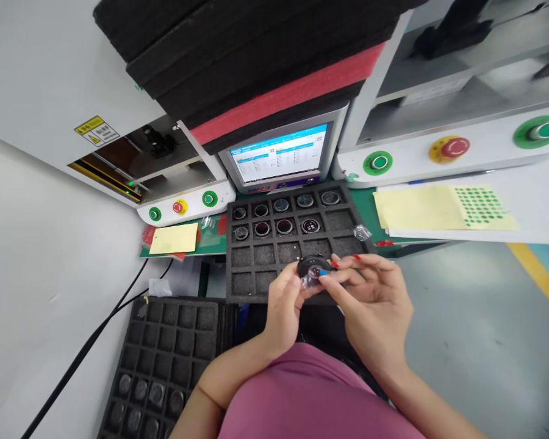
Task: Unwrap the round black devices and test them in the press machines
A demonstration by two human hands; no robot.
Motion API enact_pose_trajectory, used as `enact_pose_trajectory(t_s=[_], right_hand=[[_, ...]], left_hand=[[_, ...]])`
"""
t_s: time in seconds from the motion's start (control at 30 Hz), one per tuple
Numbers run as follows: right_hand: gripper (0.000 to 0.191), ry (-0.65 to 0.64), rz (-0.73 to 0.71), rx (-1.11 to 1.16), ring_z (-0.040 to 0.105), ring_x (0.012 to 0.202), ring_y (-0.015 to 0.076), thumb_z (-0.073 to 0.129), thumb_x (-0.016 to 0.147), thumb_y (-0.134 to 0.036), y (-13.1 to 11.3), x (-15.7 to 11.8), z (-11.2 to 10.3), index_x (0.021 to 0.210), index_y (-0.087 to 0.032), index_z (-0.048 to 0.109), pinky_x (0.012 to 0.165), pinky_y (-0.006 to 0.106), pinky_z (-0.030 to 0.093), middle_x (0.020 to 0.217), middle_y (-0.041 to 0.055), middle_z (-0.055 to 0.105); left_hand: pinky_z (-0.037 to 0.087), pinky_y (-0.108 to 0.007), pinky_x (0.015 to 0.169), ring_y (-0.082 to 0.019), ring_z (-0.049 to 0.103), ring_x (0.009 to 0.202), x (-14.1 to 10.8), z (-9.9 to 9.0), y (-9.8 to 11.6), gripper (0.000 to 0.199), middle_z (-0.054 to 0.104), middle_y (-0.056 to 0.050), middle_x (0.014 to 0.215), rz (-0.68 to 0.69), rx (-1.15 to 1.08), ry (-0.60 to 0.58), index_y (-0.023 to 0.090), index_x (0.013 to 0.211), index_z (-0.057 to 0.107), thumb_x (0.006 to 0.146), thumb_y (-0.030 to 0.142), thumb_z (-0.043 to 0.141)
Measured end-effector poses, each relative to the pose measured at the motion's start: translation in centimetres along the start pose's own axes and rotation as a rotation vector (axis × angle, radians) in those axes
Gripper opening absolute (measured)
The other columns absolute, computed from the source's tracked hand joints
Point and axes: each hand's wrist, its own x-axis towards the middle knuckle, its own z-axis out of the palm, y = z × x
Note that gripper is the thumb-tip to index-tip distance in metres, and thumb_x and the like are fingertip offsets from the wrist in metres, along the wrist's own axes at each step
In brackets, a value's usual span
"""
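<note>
My left hand (284, 308) holds a round black smartwatch body (307, 263) above the front of the foam tray (251, 294). Sensor dots show on the side of the watch facing me. A crinkled piece of clear film (309, 281) lies against that face. My right hand (375, 302) is at the watch's right side, its thumb and index finger closed at the edge of the film; the exact contact is partly hidden. Round watch bodies (311, 225) fill the tray's two back rows, some with dark faces, one with a lit display.
Behind the tray stands a monitor (279, 152) under stacked black foam trays (256, 67). Machines with a red emergency button (455, 147) and green buttons flank it. Crumpled clear film (362, 232) sits on the tray's right edge. Another foam tray (165, 350) with watches is lower left, near black cables (85, 350).
</note>
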Motion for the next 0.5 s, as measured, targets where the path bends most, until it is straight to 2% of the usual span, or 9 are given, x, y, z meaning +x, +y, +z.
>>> enact_pose_trajectory(t_s=[0.1, 0.17, 0.33, 0.43, 0.5], right_hand=[[0.045, 0.005, -0.053, -0.040, 0.069, 0.066, 0.0104, 0.081, 0.065, -0.011, 0.2, -0.2, 0.2, 0.100, -0.024, 0.055, 0.101, 0.041, 0.052, 0.086, -0.0044, 0.066], [0.045, 0.015, -0.098, -0.071, 0.068, 0.064, 0.0096, 0.080, 0.066, -0.011, 0.3, -0.4, 0.4, 0.101, -0.024, 0.054, 0.103, 0.041, 0.050, 0.086, -0.0050, 0.065], [0.049, 0.085, -0.134, -0.168, 0.062, 0.060, 0.0086, 0.083, 0.064, -0.016, 0.9, 0.1, 0.3, 0.101, -0.023, 0.052, 0.082, 0.033, 0.055, 0.089, -0.0043, 0.059], [0.051, 0.184, -0.072, -0.178, 0.056, 0.059, 0.0086, 0.085, 0.063, -0.026, 1.4, 1.1, -1.1, 0.099, -0.024, 0.050, 0.074, 0.031, 0.052, 0.088, -0.0041, 0.056], [0.048, 0.239, -0.040, -0.167, 0.055, 0.061, 0.0096, 0.084, 0.066, -0.032, 1.6, 1.6, -2.5, 0.099, -0.024, 0.048, 0.074, 0.031, 0.050, 0.088, -0.0037, 0.055]], left_hand=[[0.057, -0.027, 0.087, -0.018, 0.070, 0.095, 0.1, -0.1, 0.0, 0.036, 0.075, -0.008, 0.101, 0.020, 0.134, 0.008, 0.015, 0.101, 0.069, 0.083, 0.047, 0.069], [0.058, -0.029, 0.087, -0.019, 0.071, 0.092, 0.2, -0.1, -0.1, 0.036, 0.075, -0.009, 0.099, 0.028, 0.216, 0.048, 0.015, 0.099, 0.067, 0.082, 0.047, 0.070], [0.060, -0.031, 0.085, -0.021, 0.073, 0.090, 0.0, -0.1, -0.4, 0.036, 0.076, -0.009, 0.097, 0.091, 0.320, 0.086, 0.015, 0.100, 0.067, 0.086, 0.048, 0.065], [0.060, -0.034, 0.086, -0.022, 0.074, 0.094, -0.2, -0.4, -0.5, 0.033, 0.076, -0.010, 0.100, 0.135, 0.391, 0.088, 0.015, 0.105, 0.066, 0.090, 0.044, 0.060], [0.059, -0.034, 0.088, -0.022, 0.073, 0.098, 0.4, -0.8, -0.6, 0.029, 0.076, -0.009, 0.104, 0.182, 0.513, 0.094, 0.017, 0.110, 0.064, 0.093, 0.039, 0.057]])
